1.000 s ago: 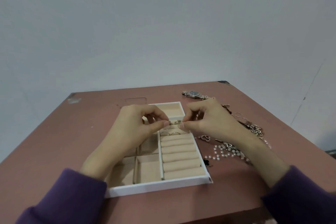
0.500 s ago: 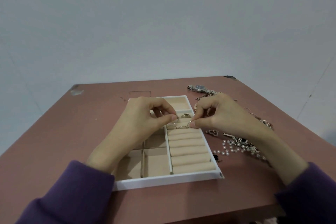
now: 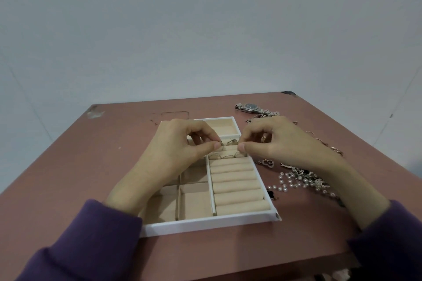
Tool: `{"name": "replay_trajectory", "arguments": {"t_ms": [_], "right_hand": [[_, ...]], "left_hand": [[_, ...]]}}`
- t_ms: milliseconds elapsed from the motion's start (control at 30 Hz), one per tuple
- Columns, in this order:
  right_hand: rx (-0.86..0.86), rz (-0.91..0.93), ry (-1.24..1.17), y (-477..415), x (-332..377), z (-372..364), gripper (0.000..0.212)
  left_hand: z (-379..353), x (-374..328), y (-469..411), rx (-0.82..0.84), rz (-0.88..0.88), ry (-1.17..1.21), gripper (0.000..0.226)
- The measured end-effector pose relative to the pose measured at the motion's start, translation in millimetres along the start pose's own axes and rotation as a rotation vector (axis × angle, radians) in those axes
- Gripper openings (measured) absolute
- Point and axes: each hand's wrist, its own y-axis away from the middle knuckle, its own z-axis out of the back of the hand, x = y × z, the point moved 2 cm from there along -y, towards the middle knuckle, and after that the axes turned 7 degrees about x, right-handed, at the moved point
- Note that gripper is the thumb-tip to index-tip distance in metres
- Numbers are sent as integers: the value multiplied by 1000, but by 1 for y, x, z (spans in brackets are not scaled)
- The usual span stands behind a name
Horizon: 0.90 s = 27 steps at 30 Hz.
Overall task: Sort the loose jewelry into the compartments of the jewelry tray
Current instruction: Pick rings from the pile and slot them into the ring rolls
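Jewelry tray [image 3: 206, 223]: hands lowered onto far ring rolls since last frames.
Left hand [image 3: 180, 143] pinches a ring [image 3: 219, 144]; right hand [image 3: 271, 141] pinches another ring [image 3: 238, 154], seating begun.

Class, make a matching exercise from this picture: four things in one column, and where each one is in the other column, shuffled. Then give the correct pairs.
Things:
1. wristwatch
2. pearl strand
3. jewelry tray
4. left hand

Places:
A. pinching a ring over the tray's ring rolls
B. far right part of the table
C. centre of the table
D. on the table right of the tray, near side

Pairs: 1-B, 2-D, 3-C, 4-A
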Motion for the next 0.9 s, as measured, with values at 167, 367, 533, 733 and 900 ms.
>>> {"name": "replay_trajectory", "arguments": {"t_ms": [167,367,533,733,900], "right_hand": [[8,-6,-35,-1,-2,-1,10],[35,-7,-29,-1,-2,-3,8],[12,1,-12,-1,-2,-2,10],[-68,-6,1,-3,-3,-2,11],[-63,1,33,-2,-2,-2,11]], "left_hand": [[0,0,1,4,0,2,6],[0,-2,1,13,8,-2,5],[-1,-2,2,36,6,15,5],[-4,-3,2,84,38,4,8],[-4,-5,4,128,21,-26,11]]}}
